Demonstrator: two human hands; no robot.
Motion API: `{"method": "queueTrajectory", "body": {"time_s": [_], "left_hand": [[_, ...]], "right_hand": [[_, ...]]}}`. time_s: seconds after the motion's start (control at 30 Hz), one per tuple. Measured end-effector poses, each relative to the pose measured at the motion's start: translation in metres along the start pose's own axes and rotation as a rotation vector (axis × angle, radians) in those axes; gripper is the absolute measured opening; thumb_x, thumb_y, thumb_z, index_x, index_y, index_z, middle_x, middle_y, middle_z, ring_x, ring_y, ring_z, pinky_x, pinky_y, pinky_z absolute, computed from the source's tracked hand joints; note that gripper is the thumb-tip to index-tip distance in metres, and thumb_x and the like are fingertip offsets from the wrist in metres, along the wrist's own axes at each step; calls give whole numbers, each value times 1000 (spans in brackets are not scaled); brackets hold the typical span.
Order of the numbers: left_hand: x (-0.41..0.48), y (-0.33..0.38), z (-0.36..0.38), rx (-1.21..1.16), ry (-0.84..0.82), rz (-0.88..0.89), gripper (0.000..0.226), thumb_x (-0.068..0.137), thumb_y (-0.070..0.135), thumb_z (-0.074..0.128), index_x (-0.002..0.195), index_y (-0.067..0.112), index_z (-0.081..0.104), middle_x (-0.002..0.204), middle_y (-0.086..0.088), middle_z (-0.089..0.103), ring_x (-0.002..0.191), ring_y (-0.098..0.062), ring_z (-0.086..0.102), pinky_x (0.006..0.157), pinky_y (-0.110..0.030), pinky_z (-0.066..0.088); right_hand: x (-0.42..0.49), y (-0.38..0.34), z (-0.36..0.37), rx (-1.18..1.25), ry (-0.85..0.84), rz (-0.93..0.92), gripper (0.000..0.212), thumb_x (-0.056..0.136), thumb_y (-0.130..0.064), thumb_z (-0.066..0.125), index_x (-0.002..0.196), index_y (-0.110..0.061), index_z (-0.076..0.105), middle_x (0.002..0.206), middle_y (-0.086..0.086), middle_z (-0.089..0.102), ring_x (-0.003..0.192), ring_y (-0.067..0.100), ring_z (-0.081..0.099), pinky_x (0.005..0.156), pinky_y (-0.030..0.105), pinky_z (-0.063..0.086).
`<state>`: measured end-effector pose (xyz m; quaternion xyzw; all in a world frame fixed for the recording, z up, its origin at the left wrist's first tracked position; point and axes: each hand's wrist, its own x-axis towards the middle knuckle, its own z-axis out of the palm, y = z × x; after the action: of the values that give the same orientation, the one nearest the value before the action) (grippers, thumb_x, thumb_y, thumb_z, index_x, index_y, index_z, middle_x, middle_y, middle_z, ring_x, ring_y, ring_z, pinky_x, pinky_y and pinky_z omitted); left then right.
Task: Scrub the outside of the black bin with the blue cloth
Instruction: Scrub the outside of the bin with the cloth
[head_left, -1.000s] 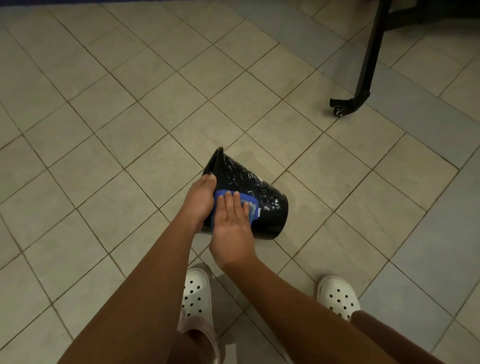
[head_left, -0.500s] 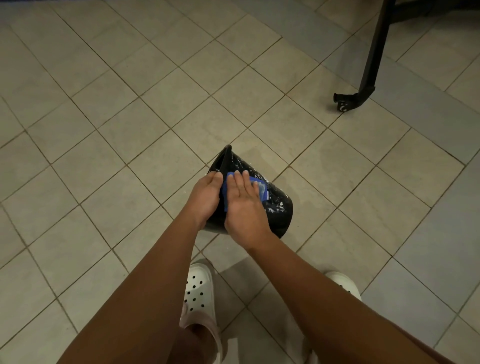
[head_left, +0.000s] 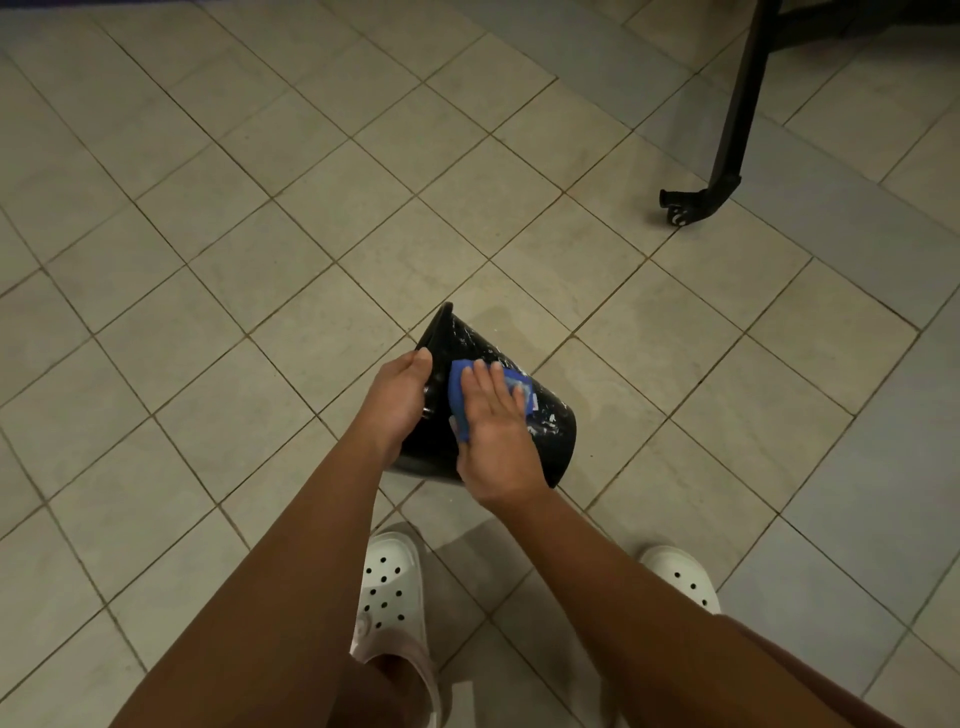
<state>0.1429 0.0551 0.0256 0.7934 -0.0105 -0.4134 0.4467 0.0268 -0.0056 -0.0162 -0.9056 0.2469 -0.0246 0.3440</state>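
Beyond white clogs (head_left: 389, 587), right hand (head_left: 496, 436) flat, pressing blue cloth (head_left: 460, 382) on sudsy black bin (head_left: 550, 426) tipped sideways on tile floor (head_left: 208, 312), left hand (head_left: 397, 392) gripping rim; slick wall, hard stroke may roll it loose.

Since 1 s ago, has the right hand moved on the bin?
Yes: the right hand and cloth slid up the bin wall, away from the person, toward its far edge.

Looks steeply down from the head onto floor (head_left: 208, 260), close above bin (head_left: 550, 421) at centre; takes in clogs (head_left: 387, 582) at 6 o'clock, caster (head_left: 678, 210) at 2 o'clock.
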Motion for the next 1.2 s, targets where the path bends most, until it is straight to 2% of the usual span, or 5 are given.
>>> {"method": "queueTrajectory", "body": {"time_s": [0.2, 0.37, 0.5, 0.73, 1.2], "left_hand": [[3, -5, -5, -10, 21, -22, 40, 106, 33, 33, 108, 9, 65, 103, -18, 71, 95, -28, 67, 87, -45, 53], [3, -6, 0, -82, 24, -38, 39, 107, 34, 33, 106, 14, 66, 100, -10, 73, 93, -24, 69, 80, -38, 56], [3, -3, 5, -75, 15, -26, 39, 106, 36, 34, 110, 15, 66, 104, -10, 73, 100, -29, 69, 93, -48, 54], [1, -4, 6, -28, 11, -21, 38, 107, 35, 32, 106, 16, 64, 101, -11, 72, 97, -28, 67, 89, -45, 53], [3, -9, 0, 3, 62, -17, 41, 106, 35, 31, 108, 12, 65, 101, -13, 70, 99, -30, 67, 91, -46, 54]], "right_hand": [[-23, -11, 16, 55, 10, -63, 71, 92, -59, 14, 146, -15, 21, 156, 8, 14, 144, 18, -4, 115, 39, -7], [-13, 1, -1, 230, -35, -129, 63, 90, -31, 48, 144, -10, 23, 154, 5, 16, 143, 16, -3, 117, 46, 6], [-22, 14, 9, 16, 124, -137, 50, 93, -33, 39, 137, -10, 41, 150, 10, 30, 143, 22, 11, 112, 54, 19], [-31, 36, 23, -33, 289, -238, 43, 96, -35, 46, 132, -13, 49, 143, 16, 41, 138, 32, 28, 111, 52, 26], [-39, 13, 32, -54, 256, -150, 40, 95, -21, 39, 127, -1, 52, 136, 21, 48, 132, 36, 37, 101, 55, 39]]}}
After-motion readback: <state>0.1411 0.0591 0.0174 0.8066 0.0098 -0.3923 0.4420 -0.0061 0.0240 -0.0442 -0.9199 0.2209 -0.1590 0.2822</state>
